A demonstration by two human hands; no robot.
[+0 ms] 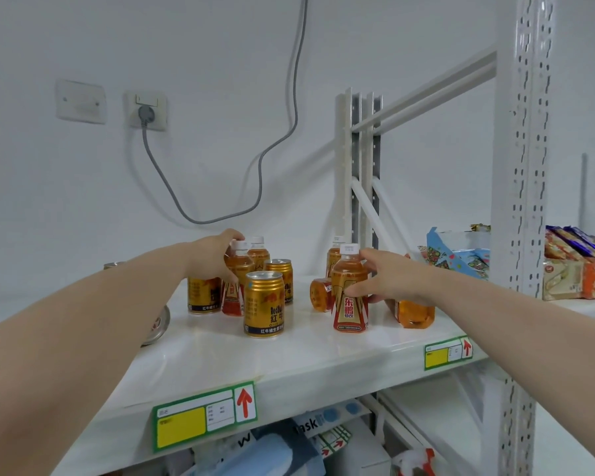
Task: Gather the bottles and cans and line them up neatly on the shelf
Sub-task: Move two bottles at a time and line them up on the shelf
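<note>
Gold cans and amber bottles with white caps stand on the white shelf (289, 359). My left hand (212, 257) is wrapped around an upright bottle (236, 280) at the back left. Just in front of it stands a gold can (264, 309), with another can (281, 280) and a bottle (258, 252) behind. A can (203, 295) stands partly hidden under my left wrist. My right hand (397, 281) grips a front bottle (349, 290) with a red label. One bottle (321, 294) lies on its side, another bottle (414, 314) lies under my right hand, and a further bottle (334, 255) stands behind.
A can (157, 324) lies on its side at the shelf's left, partly behind my left arm. White perforated uprights (522, 201) frame the right side, with snack packets (571, 266) beyond. A grey cable (255, 187) hangs on the wall. Boxes sit on the shelf below.
</note>
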